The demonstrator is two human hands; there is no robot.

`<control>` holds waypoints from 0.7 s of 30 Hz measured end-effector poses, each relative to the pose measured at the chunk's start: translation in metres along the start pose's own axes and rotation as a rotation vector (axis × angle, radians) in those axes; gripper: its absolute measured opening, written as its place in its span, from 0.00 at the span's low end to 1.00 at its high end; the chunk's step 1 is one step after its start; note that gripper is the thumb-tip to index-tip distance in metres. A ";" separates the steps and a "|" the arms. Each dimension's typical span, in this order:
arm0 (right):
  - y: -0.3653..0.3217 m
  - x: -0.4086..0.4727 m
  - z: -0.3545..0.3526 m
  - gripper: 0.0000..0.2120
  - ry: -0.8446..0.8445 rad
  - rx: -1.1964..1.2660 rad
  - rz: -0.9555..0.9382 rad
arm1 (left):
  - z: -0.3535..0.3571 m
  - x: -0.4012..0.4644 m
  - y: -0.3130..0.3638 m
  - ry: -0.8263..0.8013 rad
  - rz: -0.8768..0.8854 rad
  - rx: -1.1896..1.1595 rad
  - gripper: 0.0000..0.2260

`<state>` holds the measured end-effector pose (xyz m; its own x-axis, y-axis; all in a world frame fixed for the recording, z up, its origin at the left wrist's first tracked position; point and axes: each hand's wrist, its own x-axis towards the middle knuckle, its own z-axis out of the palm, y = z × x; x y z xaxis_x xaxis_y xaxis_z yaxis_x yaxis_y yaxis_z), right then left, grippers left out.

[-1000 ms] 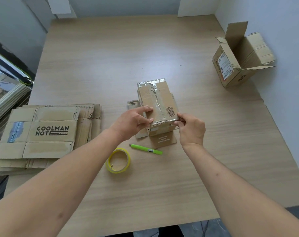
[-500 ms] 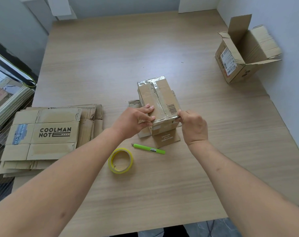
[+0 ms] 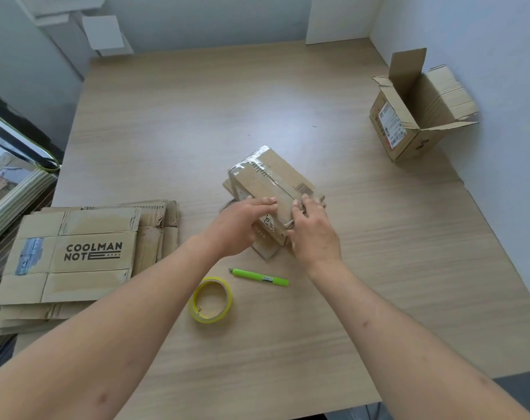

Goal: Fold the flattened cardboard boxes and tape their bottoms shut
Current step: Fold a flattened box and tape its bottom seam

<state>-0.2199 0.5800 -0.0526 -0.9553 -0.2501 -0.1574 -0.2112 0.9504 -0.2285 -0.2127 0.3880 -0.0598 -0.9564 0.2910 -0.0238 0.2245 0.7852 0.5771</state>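
A small cardboard box (image 3: 272, 180) stands bottom-up at the table's middle, with clear tape along its bottom seam and over the far end. Its loose flaps splay on the table beneath it. My left hand (image 3: 242, 225) holds the box's near left end, thumb on top and fingers against the near face. My right hand (image 3: 313, 228) curls over the near right edge, on the tape end there. A stack of flattened boxes (image 3: 84, 256), the top one printed COOLMAN NOTE, lies at the left.
A yellow tape roll (image 3: 210, 300) and a green utility knife (image 3: 259, 276) lie just in front of the box. An assembled open box (image 3: 415, 116) lies by the right wall. The table's front edge (image 3: 288, 410) is close below my arms.
The box has turned so that its far end points up-left. My right hand has slid from the right corner onto the near edge, and my left hand has shifted along the near end.
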 end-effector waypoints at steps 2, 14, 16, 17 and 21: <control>0.002 0.006 -0.001 0.35 -0.042 0.023 -0.020 | -0.007 0.005 -0.005 0.027 -0.012 0.045 0.32; 0.009 0.044 -0.012 0.38 -0.045 -0.102 -0.012 | -0.014 0.006 -0.029 -0.041 -0.074 0.291 0.25; 0.006 0.047 -0.012 0.41 -0.064 -0.161 -0.011 | -0.012 0.007 -0.025 -0.050 -0.111 0.356 0.26; 0.002 0.046 -0.012 0.41 -0.042 -0.174 -0.025 | -0.013 0.008 -0.022 -0.056 -0.128 0.370 0.26; -0.012 0.035 -0.003 0.42 -0.063 -0.140 -0.192 | -0.014 0.012 -0.020 -0.057 -0.134 0.362 0.26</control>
<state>-0.2518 0.5602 -0.0521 -0.8810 -0.4357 -0.1845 -0.4187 0.8995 -0.1250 -0.2313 0.3680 -0.0603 -0.9721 0.1948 -0.1306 0.1595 0.9573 0.2410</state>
